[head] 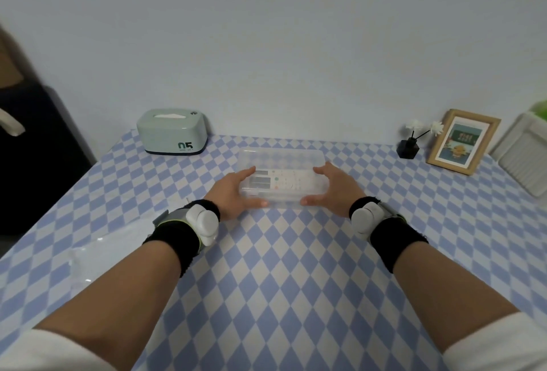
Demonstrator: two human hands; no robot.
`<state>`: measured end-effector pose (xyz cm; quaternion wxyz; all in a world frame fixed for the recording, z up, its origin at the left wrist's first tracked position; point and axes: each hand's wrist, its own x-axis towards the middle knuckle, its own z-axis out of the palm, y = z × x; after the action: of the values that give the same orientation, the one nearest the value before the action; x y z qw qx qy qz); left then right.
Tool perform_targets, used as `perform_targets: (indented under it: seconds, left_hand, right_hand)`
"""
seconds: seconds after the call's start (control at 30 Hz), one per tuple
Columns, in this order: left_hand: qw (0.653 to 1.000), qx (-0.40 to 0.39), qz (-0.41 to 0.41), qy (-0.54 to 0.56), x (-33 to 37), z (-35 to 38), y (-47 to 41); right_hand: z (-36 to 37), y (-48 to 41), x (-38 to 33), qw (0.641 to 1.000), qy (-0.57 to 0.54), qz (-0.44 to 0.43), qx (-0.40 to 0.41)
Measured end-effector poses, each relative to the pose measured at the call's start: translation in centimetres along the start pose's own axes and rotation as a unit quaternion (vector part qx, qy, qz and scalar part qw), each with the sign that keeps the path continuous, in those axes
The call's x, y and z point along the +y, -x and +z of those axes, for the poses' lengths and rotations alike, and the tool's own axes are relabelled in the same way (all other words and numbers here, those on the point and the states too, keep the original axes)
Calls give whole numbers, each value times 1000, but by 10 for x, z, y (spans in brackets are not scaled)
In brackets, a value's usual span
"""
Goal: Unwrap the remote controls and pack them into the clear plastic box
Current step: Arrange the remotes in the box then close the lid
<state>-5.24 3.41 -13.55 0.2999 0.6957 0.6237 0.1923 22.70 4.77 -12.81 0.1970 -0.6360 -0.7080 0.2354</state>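
Observation:
A clear plastic box [281,155] stands on the checked tablecloth in the middle of the table. Inside it lie white remote controls [285,182], their grey screens toward the left and coloured buttons in the middle. My left hand [229,193] clasps the box's left end, thumb on the near edge and fingers along the side. At the right end my right hand [334,190] holds it the same way. Both wrists carry black bands with white devices. How many remotes are inside I cannot tell.
A mint tissue box [172,131] stands at the back left. A small black vase with white flowers [410,145] and a wooden picture frame [461,141] stand at the back right. Crumpled clear wrapping [97,248] lies at the left. A white ribbed object [525,153] sits at far right.

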Motion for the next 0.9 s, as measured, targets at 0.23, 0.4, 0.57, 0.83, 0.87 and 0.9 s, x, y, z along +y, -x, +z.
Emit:
perform_targets:
  seconds: [0.23, 0.4, 0.57, 0.83, 0.87, 0.9]
  left_hand:
    - [996, 78, 9, 38, 1, 12, -13]
    - [996, 80, 23, 29, 8, 8, -47]
    - [996, 80, 39, -2, 21, 0, -93]
    - [995, 96, 24, 33, 24, 19, -145]
    - [994, 96, 21, 38, 24, 21, -148]
    - [994, 95, 19, 42, 25, 23, -151]
  right_hand:
    - [2, -9, 4, 999, 4, 2, 32]
    - [-4, -34, 13, 998, 26, 6, 48]
    - [-16, -70, 25, 998, 53, 8, 44]
    - [-22, -119, 37, 996, 69, 26, 58]
    - [-22, -123, 38, 995, 73, 29, 56]
    - [-23, -127, 39, 995, 75, 32, 51]
